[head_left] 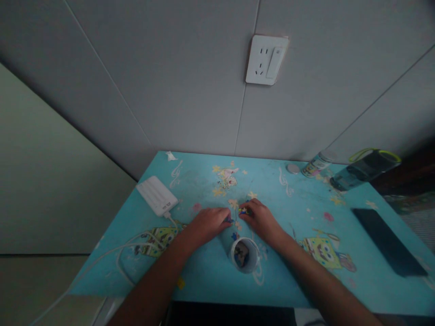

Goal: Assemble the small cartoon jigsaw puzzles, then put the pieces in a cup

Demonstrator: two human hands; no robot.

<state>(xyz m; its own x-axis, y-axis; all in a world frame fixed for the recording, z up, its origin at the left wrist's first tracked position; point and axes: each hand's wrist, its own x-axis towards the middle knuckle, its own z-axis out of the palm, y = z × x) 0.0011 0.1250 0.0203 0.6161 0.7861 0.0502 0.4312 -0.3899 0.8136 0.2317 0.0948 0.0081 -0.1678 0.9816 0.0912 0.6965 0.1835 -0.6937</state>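
My left hand (212,222) is closed, its fingertips pinching a small dark-blue piece (229,220) just above the table. My right hand (261,219) is closed too, with a small yellow-and-blue piece (243,211) between thumb and fingers. A narrow gap separates the two pieces, and their exact kind is too small to make out. Between my forearms stands a white cup (257,259), open at the top, with several small pieces (241,253) inside. Just behind its rim lies a small blue piece (234,236).
The turquoise cartoon-print tabletop (204,181) meets a grey wall. At left lies a white power bank (157,195) with a white cable (102,257). On the right are a round lid (292,168), a labelled can (318,164), a water bottle (365,170) and a dark flat slab (387,240).
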